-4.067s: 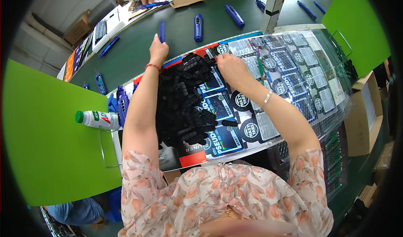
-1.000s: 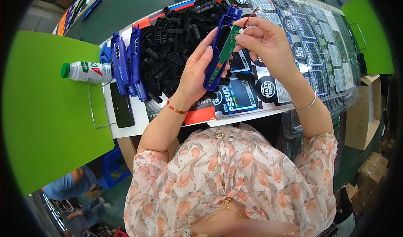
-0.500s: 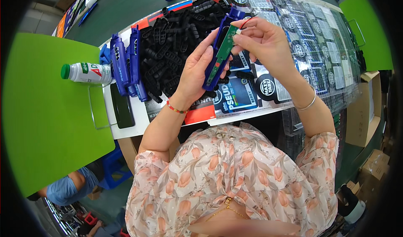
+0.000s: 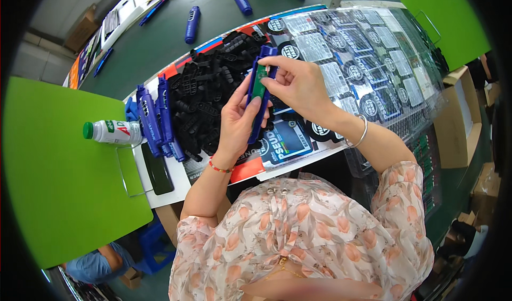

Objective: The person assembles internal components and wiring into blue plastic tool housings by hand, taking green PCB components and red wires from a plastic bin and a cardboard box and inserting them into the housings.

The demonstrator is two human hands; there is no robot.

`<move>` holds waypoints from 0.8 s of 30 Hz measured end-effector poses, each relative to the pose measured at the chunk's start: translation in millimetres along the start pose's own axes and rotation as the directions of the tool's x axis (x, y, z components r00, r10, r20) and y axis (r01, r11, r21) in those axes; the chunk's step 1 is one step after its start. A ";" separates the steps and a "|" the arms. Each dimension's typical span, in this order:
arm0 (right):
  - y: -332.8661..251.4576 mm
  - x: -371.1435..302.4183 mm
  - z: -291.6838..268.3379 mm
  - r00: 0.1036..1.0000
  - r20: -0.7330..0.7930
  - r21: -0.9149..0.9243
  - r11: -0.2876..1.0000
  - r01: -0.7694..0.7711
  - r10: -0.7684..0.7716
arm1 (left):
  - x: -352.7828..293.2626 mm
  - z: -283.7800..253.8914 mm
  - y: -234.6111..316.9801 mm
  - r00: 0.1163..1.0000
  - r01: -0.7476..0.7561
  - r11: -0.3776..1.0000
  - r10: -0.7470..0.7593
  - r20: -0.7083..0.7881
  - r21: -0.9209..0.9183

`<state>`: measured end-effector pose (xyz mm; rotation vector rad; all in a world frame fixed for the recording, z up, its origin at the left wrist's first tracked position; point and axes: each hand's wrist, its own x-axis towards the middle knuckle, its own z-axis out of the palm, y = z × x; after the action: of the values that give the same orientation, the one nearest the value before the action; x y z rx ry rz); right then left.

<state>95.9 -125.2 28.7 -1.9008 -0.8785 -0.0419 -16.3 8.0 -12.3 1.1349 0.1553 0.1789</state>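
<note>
My left hand (image 4: 237, 117) is wrapped round a long dark blue plastic housing (image 4: 254, 133), its thumb lying across the front. In the housing's channel lies a narrow green circuit board (image 4: 259, 85), partly covered by my fingers. My right hand (image 4: 301, 87) is closed at the board's upper end, thumb and forefinger pinching by a small pale connector (image 4: 265, 71). The other right fingers curl in. Left of my hands a heap of small black slotted plastic parts (image 4: 200, 95) covers the mat.
Several blue housings (image 4: 154, 117) are stacked at the left, beside a white bottle with a green cap (image 4: 114, 132) and a dark phone (image 4: 157, 167). Printed sheets under clear plastic (image 4: 352, 61) cover the right side. Green panels (image 4: 69, 178) flank the table; more blue housings (image 4: 192, 24) lie beyond.
The board now sits deeper within the housing, where before it lay offset to the right with a red wire showing. The view has shifted, and both hands appear lower and further left.
</note>
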 end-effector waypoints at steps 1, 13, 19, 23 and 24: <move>0.9 0.1 0.4 0.999 0.023 -0.008 0.999 -0.032 0.032 | 1.7 0.6 0.2 1.000 -0.001 1.000 0.001 -0.005 -0.004; 5.9 1.9 -53.6 0.981 0.192 0.054 0.998 -0.029 0.018 | 85.7 -70.3 86.4 0.926 -0.091 0.931 0.210 -0.315 0.353; 49.0 -80.6 -174.6 0.887 -0.429 -0.436 0.822 -0.367 0.169 | 206.8 -300.3 106.1 0.678 0.108 0.794 0.380 -0.628 0.598; 89.0 -172.6 -218.1 0.765 -0.589 -0.806 0.254 -0.534 -0.260 | 213.0 -399.1 103.5 0.569 0.210 0.667 0.511 -0.644 0.715; 88.2 -203.0 -219.9 0.757 -0.603 -0.797 0.151 -0.585 -0.251 | 242.1 -361.1 59.5 0.627 0.286 0.743 0.333 -0.704 0.606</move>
<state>72.4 -434.0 -9.0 -2.8918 0.0696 -1.4184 138.9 405.2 -115.5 1.7372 1.0908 0.7049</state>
